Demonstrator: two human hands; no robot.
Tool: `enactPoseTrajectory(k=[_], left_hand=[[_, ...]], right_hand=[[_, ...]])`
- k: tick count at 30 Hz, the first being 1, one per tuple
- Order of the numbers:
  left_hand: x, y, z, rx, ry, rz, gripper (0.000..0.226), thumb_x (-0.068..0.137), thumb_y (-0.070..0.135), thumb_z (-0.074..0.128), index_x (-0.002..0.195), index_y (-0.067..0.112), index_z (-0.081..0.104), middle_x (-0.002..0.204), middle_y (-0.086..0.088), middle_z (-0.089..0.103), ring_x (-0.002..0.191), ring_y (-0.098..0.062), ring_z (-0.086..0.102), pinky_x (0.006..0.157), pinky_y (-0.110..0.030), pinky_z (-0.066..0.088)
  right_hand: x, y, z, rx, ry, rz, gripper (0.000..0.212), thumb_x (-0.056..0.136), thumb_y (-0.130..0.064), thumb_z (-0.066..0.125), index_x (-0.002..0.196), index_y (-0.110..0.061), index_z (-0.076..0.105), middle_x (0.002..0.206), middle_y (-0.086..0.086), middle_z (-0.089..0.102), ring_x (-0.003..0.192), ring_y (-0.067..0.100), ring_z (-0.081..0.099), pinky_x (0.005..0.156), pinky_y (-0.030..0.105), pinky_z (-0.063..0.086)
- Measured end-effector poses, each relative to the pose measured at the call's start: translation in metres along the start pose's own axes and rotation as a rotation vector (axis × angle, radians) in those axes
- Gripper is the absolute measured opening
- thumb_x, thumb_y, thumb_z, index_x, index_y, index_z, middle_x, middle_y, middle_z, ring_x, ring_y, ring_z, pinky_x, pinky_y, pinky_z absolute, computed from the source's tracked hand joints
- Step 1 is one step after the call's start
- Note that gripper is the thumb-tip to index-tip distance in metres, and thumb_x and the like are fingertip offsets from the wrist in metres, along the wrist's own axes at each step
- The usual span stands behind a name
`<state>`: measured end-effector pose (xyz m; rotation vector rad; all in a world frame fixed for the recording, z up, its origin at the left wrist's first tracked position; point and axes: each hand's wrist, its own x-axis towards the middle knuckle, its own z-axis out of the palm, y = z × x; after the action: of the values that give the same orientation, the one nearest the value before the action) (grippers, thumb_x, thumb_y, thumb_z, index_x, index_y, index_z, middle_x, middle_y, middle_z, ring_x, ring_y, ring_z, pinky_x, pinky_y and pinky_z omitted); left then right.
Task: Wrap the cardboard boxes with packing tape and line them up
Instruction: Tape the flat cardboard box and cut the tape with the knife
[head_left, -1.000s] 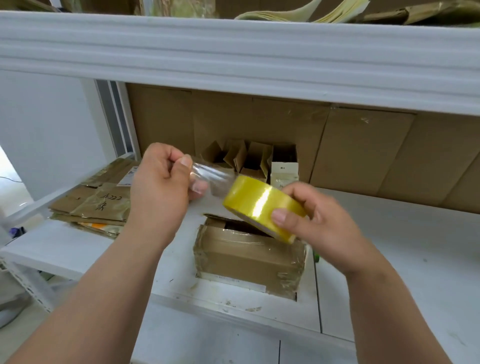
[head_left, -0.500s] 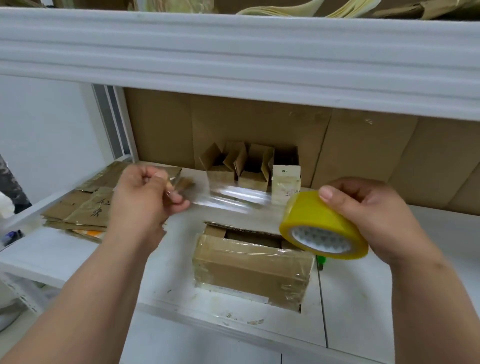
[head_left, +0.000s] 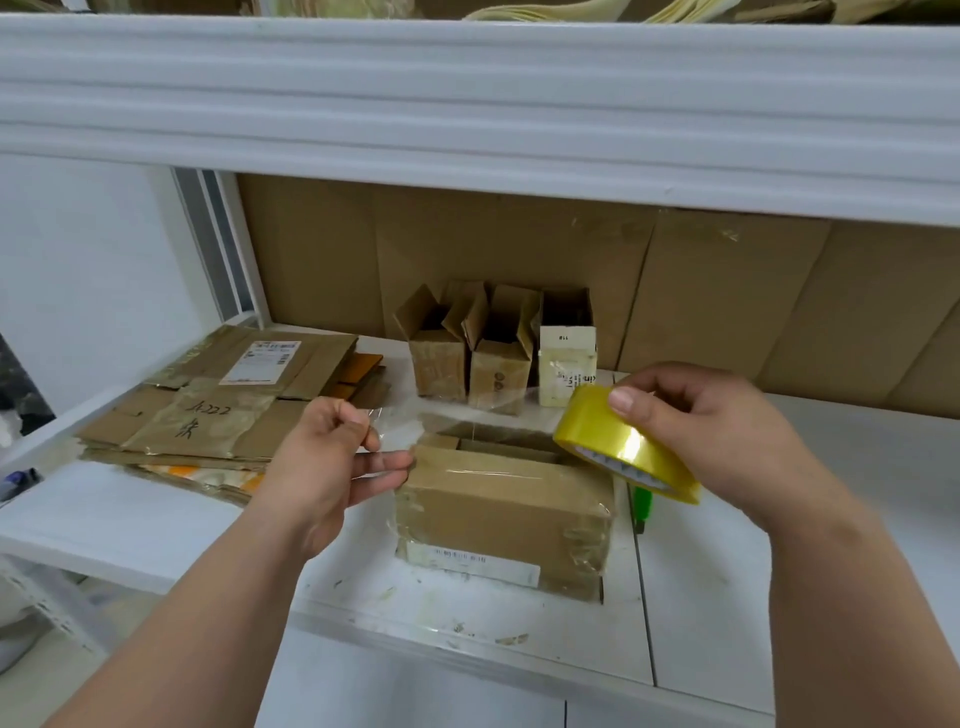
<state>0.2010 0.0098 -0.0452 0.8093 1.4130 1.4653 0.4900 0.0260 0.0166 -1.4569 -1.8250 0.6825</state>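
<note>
- Right hand (head_left: 727, 441) grasps the tape roll (head_left: 623, 447) above the box's (head_left: 498, 514) right end.
- Left hand (head_left: 332, 462) pinches the clear tape strip (head_left: 457, 410), stretched over the box near the shelf's (head_left: 156, 525) front edge.

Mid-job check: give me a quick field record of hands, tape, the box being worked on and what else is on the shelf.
left hand: pinches free end of clear tape strip
right hand: grips yellow tape roll
strip: stretched between both hands, above the box
box: on white shelf, top open, sides already taped
back row: three small boxes, flaps open
left: flattened cardboard stack
</note>
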Motion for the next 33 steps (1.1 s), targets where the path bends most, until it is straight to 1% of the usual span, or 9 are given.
enactPoseTrajectory(k=[5, 9, 13, 15, 18, 21, 26, 30, 33], left_hand=[[-0.003, 0.007, 0.003, 0.144, -0.099, 0.137, 0.016, 0.106, 0.023, 0.039, 0.093, 0.015, 0.039, 0.119, 0.0, 0.059, 0.084, -0.033, 0.074, 0.07, -0.046, 0.062], [-0.005, 0.006, 0.008, 0.238, -0.209, 0.168, 0.014, 0.108, 0.023, 0.034, 0.095, 0.017, 0.035, 0.126, 0.0, 0.062, 0.078, -0.036, 0.073, 0.066, -0.044, 0.058], [0.0, 0.004, 0.008, 0.311, -0.24, 0.219, 0.014, 0.108, 0.024, 0.033, 0.096, 0.017, 0.034, 0.127, 0.003, 0.06, 0.074, -0.035, 0.073, 0.057, -0.036, 0.056], [0.003, 0.004, 0.008, 0.325, -0.273, 0.228, 0.014, 0.107, 0.025, 0.034, 0.096, 0.017, 0.033, 0.127, 0.007, 0.062, 0.073, -0.037, 0.072, 0.057, -0.037, 0.057], [0.005, 0.003, 0.008, 0.302, -0.255, 0.165, 0.013, 0.108, 0.025, 0.033, 0.096, 0.019, 0.035, 0.118, -0.005, 0.069, 0.075, -0.039, 0.072, 0.063, -0.042, 0.059], [0.005, 0.002, 0.01, 0.281, -0.236, 0.123, 0.013, 0.108, 0.023, 0.032, 0.097, 0.017, 0.036, 0.115, -0.004, 0.069, 0.077, -0.036, 0.073, 0.066, -0.039, 0.061], [0.004, -0.003, 0.011, 0.259, -0.24, 0.031, 0.012, 0.108, 0.017, 0.033, 0.098, 0.014, 0.038, 0.111, -0.01, 0.069, 0.077, -0.032, 0.073, 0.066, -0.039, 0.059], [0.003, -0.004, 0.009, 0.231, -0.279, -0.023, 0.011, 0.108, 0.016, 0.034, 0.099, 0.013, 0.039, 0.112, -0.01, 0.07, 0.077, -0.029, 0.073, 0.064, -0.037, 0.059], [0.003, -0.005, 0.009, 0.228, -0.281, -0.046, 0.011, 0.108, 0.016, 0.034, 0.099, 0.012, 0.039, 0.112, -0.013, 0.07, 0.078, -0.027, 0.072, 0.069, -0.039, 0.061]], right_hand=[[-0.006, 0.001, 0.003, 0.056, 0.033, 0.002, 0.016, 0.09, -0.046, 0.063, 0.085, -0.033, 0.071, 0.089, 0.0, 0.068, 0.081, 0.015, 0.058, 0.064, 0.028, 0.04], [-0.013, 0.004, 0.007, 0.113, 0.056, -0.023, 0.015, 0.091, -0.04, 0.064, 0.083, -0.03, 0.072, 0.084, 0.004, 0.067, 0.072, 0.014, 0.054, 0.064, 0.029, 0.038], [-0.018, 0.009, 0.008, 0.175, 0.08, -0.036, 0.017, 0.086, -0.048, 0.068, 0.08, -0.033, 0.073, 0.079, -0.002, 0.068, 0.071, 0.01, 0.055, 0.064, 0.029, 0.04], [-0.021, 0.011, 0.008, 0.196, 0.095, -0.029, 0.012, 0.089, -0.042, 0.069, 0.081, -0.035, 0.073, 0.081, -0.003, 0.069, 0.072, 0.008, 0.057, 0.066, 0.03, 0.042], [-0.027, 0.013, 0.009, 0.205, 0.094, -0.024, 0.011, 0.092, -0.031, 0.066, 0.084, -0.033, 0.074, 0.085, 0.005, 0.068, 0.07, 0.008, 0.056, 0.064, 0.028, 0.041], [-0.031, 0.013, 0.008, 0.122, 0.065, 0.008, 0.01, 0.093, -0.034, 0.063, 0.091, -0.029, 0.071, 0.092, 0.018, 0.065, 0.074, 0.023, 0.057, 0.063, 0.029, 0.04], [-0.039, 0.014, 0.005, 0.013, 0.012, 0.044, 0.028, 0.095, -0.036, 0.06, 0.076, -0.017, 0.066, 0.08, 0.019, 0.06, 0.061, 0.012, 0.045, 0.059, 0.03, 0.034], [-0.042, 0.011, 0.004, 0.02, 0.087, 0.027, 0.031, 0.095, -0.036, 0.059, 0.075, -0.013, 0.063, 0.063, 0.004, 0.05, 0.051, 0.005, 0.04, 0.049, 0.018, 0.033], [-0.044, 0.004, 0.002, 0.074, 0.152, 0.018, 0.044, 0.088, -0.055, 0.057, 0.074, -0.014, 0.061, 0.058, -0.006, 0.046, 0.052, 0.006, 0.04, 0.056, 0.029, 0.032]])
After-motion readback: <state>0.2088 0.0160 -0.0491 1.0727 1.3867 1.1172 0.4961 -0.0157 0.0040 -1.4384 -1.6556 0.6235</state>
